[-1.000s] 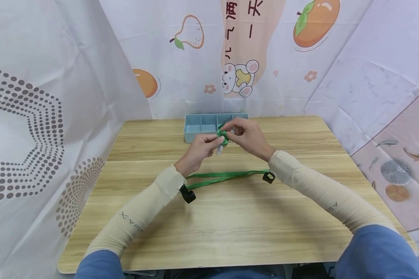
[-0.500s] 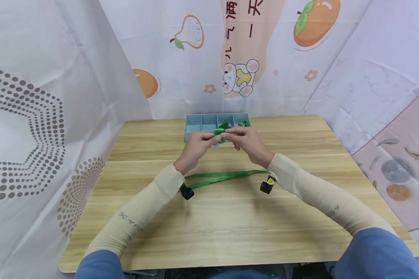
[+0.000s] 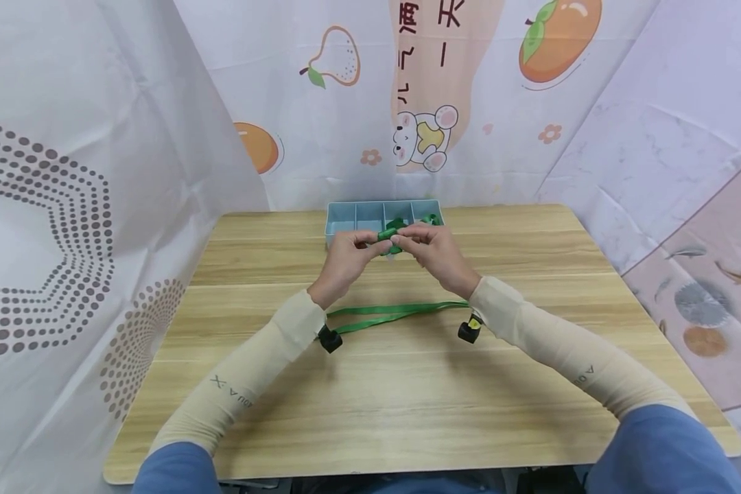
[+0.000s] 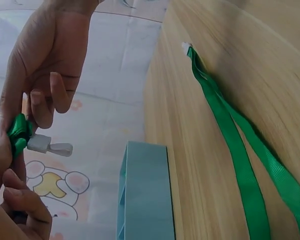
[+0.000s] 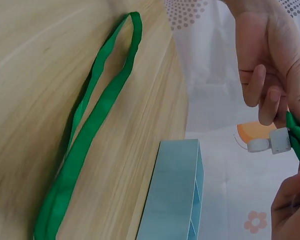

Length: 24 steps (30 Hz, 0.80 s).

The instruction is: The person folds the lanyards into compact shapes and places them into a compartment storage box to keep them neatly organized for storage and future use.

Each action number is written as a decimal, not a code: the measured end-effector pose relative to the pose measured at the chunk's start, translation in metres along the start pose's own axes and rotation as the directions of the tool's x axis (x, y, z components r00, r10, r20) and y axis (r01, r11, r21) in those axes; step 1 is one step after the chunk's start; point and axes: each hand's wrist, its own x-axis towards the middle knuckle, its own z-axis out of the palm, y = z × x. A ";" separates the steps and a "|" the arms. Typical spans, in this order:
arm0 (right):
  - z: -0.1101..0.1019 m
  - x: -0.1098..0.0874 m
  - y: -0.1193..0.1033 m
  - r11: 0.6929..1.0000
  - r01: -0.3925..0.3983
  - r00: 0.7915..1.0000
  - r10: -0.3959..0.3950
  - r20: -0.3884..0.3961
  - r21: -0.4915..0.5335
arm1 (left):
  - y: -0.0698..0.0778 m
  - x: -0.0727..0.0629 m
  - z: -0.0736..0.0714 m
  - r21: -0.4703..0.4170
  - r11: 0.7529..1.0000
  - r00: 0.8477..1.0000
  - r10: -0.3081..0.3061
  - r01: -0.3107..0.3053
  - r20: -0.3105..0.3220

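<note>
Both hands meet over the near side of a box, working on a bunched green lanyard (image 3: pixel 386 234). My left hand (image 3: pixel 344 259) pinches its left side between thumb and fingers. My right hand (image 3: pixel 440 256) pinches the other side, fingertips right against the left thumb. From the folded ribbon a white plastic clip (image 4: pixel 39 143) sticks out below the fingers, plain in both wrist views. Part of the ribbon is hidden behind the fingertips. A second green lanyard (image 3: pixel 401 312) lies stretched across the table beneath my wrists, with a white end piece (image 4: pixel 186 47) at its right.
The light blue box (image 3: pixel 369 218) with several compartments stands at the table's back edge. Green ribbon (image 3: pixel 431 219) lies in its rightmost compartment, and more green shows in the one beside it. A printed cloth (image 3: pixel 321 137) hangs behind the wooden table (image 3: pixel 370 398).
My right hand has come down from above the lanyard and now pinches it beside my left thumb. The folded bundle has turned, and its clip shows less in the head view.
</note>
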 end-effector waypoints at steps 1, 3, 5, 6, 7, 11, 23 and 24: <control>0.000 0.000 0.001 1.000 -0.005 1.000 0.005 -0.008 -0.008 | -0.001 0.000 0.000 -0.001 1.000 1.000 -0.003 0.003 -0.002; 0.000 0.001 0.002 1.000 -0.019 0.999 0.018 -0.026 -0.018 | -0.002 0.001 -0.001 -0.005 1.000 1.000 -0.007 0.007 -0.003; 0.000 0.000 0.003 0.999 -0.033 0.999 0.032 -0.041 -0.024 | -0.003 0.001 -0.001 -0.006 1.000 1.000 -0.009 0.009 0.000; 0.001 0.000 0.004 0.999 -0.039 0.998 0.037 -0.045 -0.027 | -0.004 0.002 -0.002 -0.014 1.000 1.000 -0.011 0.011 0.005; 0.001 0.000 0.005 0.999 -0.043 0.998 0.042 -0.047 -0.027 | -0.005 0.002 -0.003 -0.021 1.000 1.000 -0.014 0.014 0.008; 0.000 0.001 0.008 0.997 -0.043 0.999 0.042 -0.020 -0.060 | -0.009 0.004 -0.005 -0.101 0.994 0.999 -0.043 0.043 0.008; -0.003 0.001 0.029 0.993 0.029 0.996 -0.019 0.087 -0.117 | -0.023 0.008 -0.012 -0.030 0.990 0.984 -0.137 0.141 0.117; -0.002 0.001 0.030 0.993 0.032 0.996 -0.021 0.090 -0.118 | -0.025 0.009 -0.015 -0.021 0.989 0.981 -0.139 0.143 0.135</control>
